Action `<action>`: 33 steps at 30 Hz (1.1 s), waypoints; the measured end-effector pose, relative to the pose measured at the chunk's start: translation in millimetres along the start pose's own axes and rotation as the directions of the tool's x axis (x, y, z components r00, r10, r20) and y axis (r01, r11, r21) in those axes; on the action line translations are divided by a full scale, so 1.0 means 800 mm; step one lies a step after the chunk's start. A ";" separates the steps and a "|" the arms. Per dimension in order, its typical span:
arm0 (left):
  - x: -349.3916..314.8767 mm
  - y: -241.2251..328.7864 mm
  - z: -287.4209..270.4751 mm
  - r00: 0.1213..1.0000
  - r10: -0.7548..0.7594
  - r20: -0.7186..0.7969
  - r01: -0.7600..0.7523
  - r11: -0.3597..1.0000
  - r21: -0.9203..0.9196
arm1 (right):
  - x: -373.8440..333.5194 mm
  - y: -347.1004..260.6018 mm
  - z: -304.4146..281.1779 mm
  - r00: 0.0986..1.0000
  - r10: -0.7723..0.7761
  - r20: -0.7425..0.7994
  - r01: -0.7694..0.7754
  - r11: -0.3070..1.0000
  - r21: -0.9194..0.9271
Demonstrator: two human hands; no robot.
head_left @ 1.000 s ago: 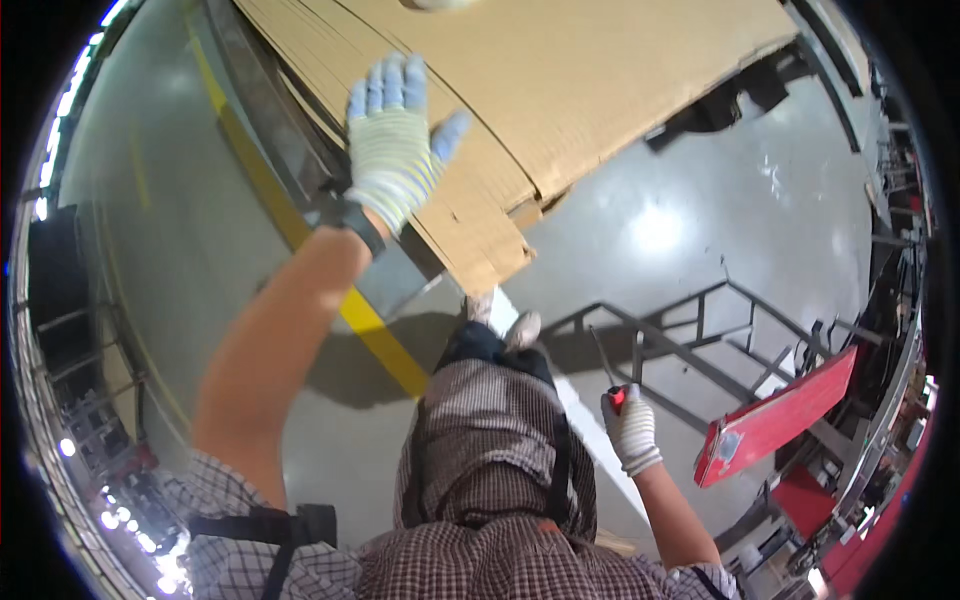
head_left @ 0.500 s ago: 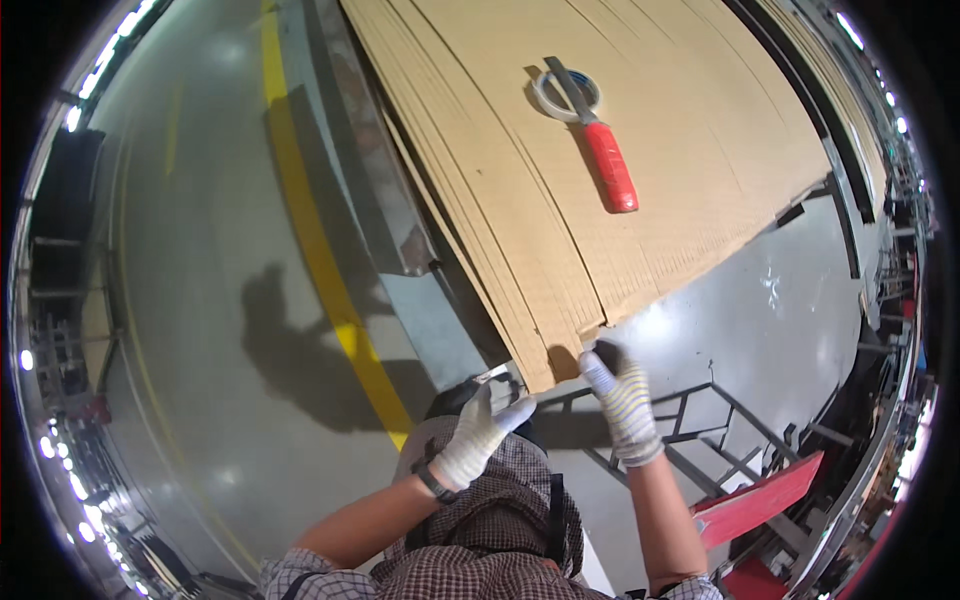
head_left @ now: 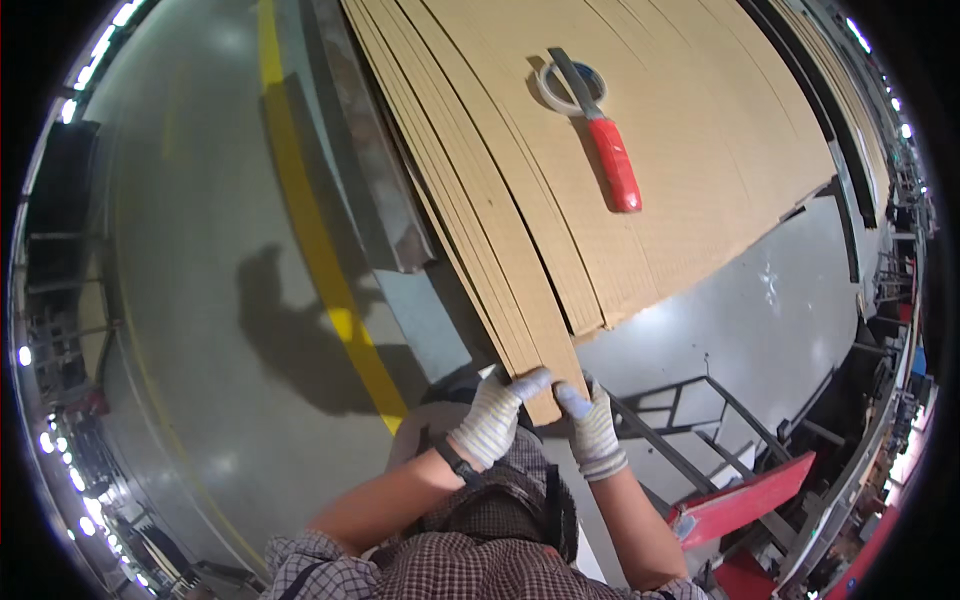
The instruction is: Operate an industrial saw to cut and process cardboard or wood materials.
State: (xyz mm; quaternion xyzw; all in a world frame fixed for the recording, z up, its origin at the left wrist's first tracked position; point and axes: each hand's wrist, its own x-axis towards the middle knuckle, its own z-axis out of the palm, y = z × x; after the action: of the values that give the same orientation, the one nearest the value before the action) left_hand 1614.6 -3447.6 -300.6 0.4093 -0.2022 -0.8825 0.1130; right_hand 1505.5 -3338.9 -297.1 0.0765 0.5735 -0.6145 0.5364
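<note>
A stack of large brown cardboard sheets [head_left: 640, 150] lies fanned out in front of me, its near corner pointing at my body. My left hand [head_left: 495, 418], in a white knit glove, pinches that near corner from the left. My right hand [head_left: 592, 430], also gloved, grips the same corner from the right. On top of the stack, far from both hands, rests a red-handled knife [head_left: 605, 150] laid across a roll of clear tape [head_left: 568, 88].
A yellow floor line [head_left: 320, 250] runs down the grey floor at left beside a metal rail [head_left: 375, 190]. A metal frame [head_left: 690, 430] and a red cart [head_left: 745, 500] stand at lower right.
One second ago my left hand was raised flat on the cardboard and the right hung low. Both hands have since come together on the stack's near corner, and my view has shifted over the stack.
</note>
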 end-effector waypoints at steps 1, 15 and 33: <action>0.003 -0.007 0.001 0.999 0.025 -0.031 -0.024 0.999 0.031 | 0.001 0.002 -0.001 1.000 0.009 -0.013 -0.009 1.000 -0.007; -0.081 -0.094 -0.021 0.999 -0.045 0.027 0.030 0.913 0.406 | 0.047 -0.041 0.033 0.994 0.110 -0.016 -0.110 0.993 -0.047; -0.016 0.100 -0.010 0.991 0.128 0.022 -0.059 0.293 0.954 | 0.006 0.006 0.020 0.982 0.067 0.174 -0.078 0.995 0.060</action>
State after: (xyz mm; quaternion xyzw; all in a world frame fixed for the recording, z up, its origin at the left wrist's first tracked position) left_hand 1632.0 -3516.8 -260.7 0.4099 -0.7051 -0.5710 -0.0939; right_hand 1515.4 -3353.5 -298.3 0.0621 0.5012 -0.6175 0.6030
